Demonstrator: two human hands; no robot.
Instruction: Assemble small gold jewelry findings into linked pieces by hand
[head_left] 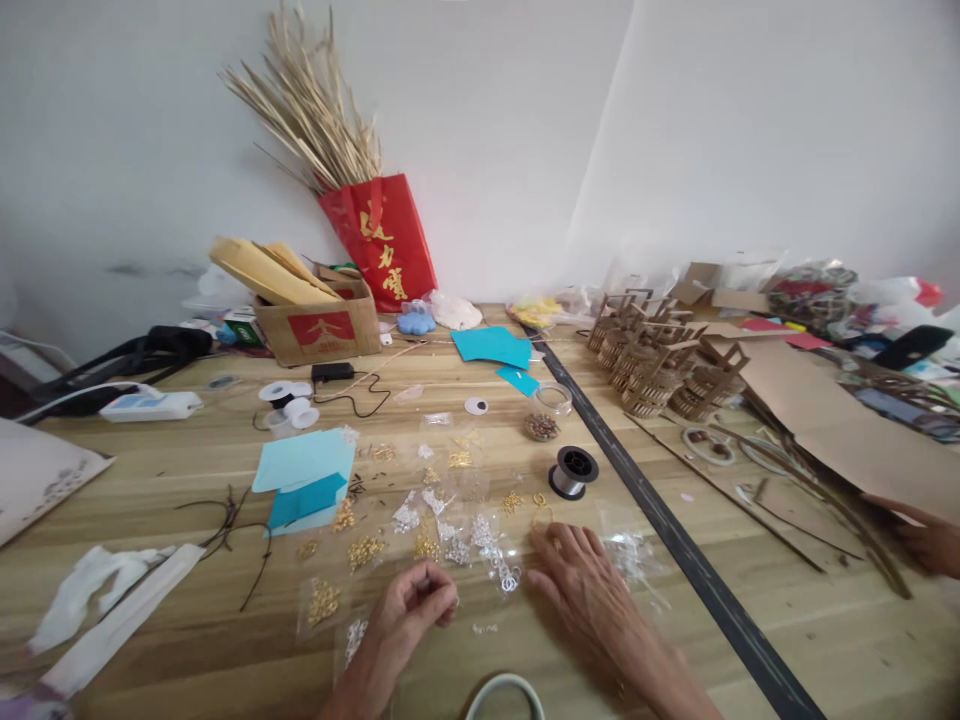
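Note:
My left hand (409,612) is closed in a pinch over the table's near side; whatever its fingertips may hold is too small to make out. My right hand (585,585) lies palm down with its fingers stretched out, its fingertips by some gold rings (540,505). Silver ring-shaped pieces (508,575) on clear plastic lie between the two hands. Around them are small heaps of gold findings (365,552) and silver charms (406,512). Gold pieces in a small bag (324,602) lie left of my left hand. Clear bags (634,555) are right of my right hand.
A wire spool (574,472) and a dish of beads (541,427) stand beyond my right hand. A dark strip (660,500) crosses the table. Bamboo baskets (652,360) stand back right. Another person's hand (926,538) is at the right edge. A tape roll (506,690) lies nearest me.

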